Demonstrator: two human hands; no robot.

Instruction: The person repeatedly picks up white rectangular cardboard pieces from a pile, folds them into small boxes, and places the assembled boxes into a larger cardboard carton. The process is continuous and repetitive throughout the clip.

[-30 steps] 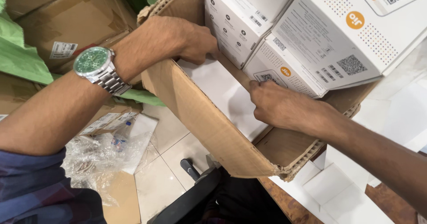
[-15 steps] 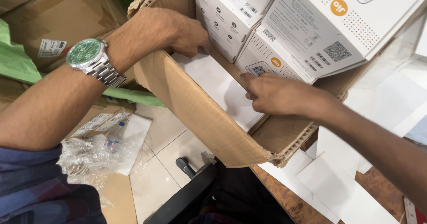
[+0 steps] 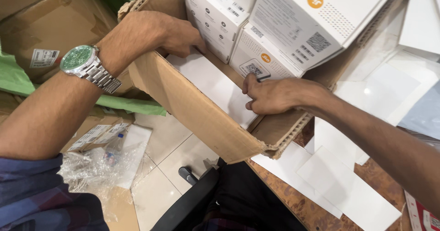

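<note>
Curled over the cardboard box (image 3: 201, 107) wall, my left hand (image 3: 169, 33) grips its edge; my right hand (image 3: 275, 95) rests half-closed, holding nothing, fingertips touching a white carton (image 3: 261, 59).

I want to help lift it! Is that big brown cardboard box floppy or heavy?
The cardboard box probably sags a bit: its rim looks torn and bent. It is likely heavy, since several white boxes are stacked inside. With the left hand and right hand both in it, expect to need two hands.
</note>
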